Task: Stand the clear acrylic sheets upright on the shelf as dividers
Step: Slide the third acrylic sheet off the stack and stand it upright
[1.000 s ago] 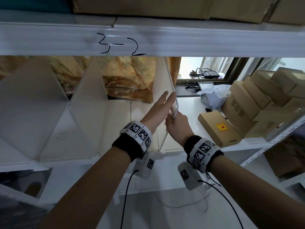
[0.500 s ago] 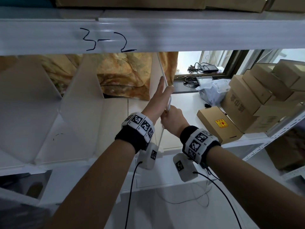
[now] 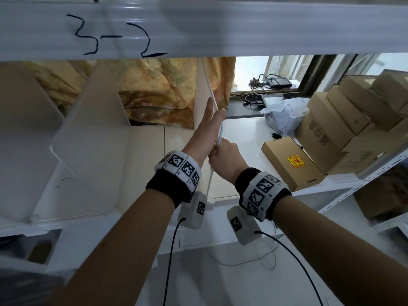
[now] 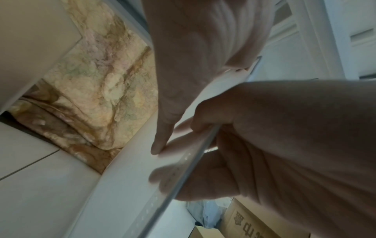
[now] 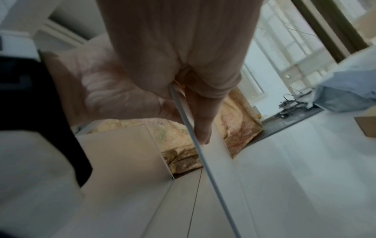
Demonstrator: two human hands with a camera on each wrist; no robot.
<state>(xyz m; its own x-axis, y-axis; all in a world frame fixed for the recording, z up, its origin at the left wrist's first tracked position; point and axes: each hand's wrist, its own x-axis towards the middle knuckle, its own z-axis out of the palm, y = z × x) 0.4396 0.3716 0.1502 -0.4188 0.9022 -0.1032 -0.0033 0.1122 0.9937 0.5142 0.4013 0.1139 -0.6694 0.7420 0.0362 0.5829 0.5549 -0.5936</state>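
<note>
A clear acrylic sheet (image 3: 209, 91) stands upright on the white shelf (image 3: 150, 155), seen edge-on. My left hand (image 3: 208, 124) lies flat on its left face with straight fingers, and the thumb sits at the front edge. My right hand (image 3: 224, 152) grips the front edge just below. In the left wrist view the sheet (image 4: 126, 185) runs between my left hand (image 4: 162, 138) and my right hand (image 4: 234, 153). The right wrist view shows the sheet's edge (image 5: 203, 161) coming out of my right hand (image 5: 195, 103). Two more frosted dividers (image 3: 92, 133) (image 3: 22, 129) stand to the left.
The upper shelf beam (image 3: 242, 29), marked "3-2", hangs low over the bay. A patterned cloth (image 3: 159, 93) fills the back. To the right are a flat cardboard box (image 3: 291, 164), stacked boxes (image 3: 344, 124) and a plastic bag (image 3: 284, 113). Wrist cables hang below.
Both hands keep the same hold on the sheet. They and the sheet have shifted slightly left and deeper into the bay, and the view has moved closer under the beam.
</note>
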